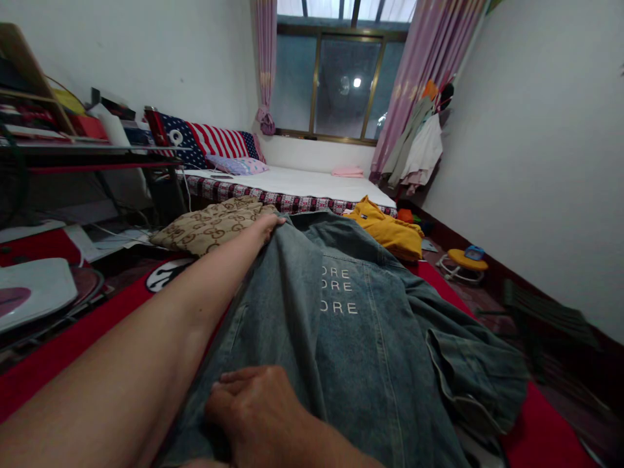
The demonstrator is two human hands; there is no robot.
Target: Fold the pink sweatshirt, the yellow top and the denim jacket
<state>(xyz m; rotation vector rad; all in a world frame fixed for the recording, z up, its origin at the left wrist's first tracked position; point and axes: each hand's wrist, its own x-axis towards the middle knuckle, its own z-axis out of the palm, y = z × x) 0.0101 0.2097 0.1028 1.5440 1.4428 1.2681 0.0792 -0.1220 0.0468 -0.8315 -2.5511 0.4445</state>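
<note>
Denim jacket (351, 325) lying lengthwise away along the red surface (536, 429); left hand (269, 226) pinching its far edge, right hand (253, 409) pressing flat on its near end.

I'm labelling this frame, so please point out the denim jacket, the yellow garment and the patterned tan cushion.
denim jacket (351, 338), head view, back panel just below the printed letters.
yellow garment (390, 231), head view, middle of the folded heap.
patterned tan cushion (209, 224), head view, top face.

Two hands, the left hand (270, 225) and right hand (253, 406), meet one denim jacket (351, 325), beside one yellow garment (390, 231), one patterned cushion (209, 225) and one bed (312, 184).
</note>
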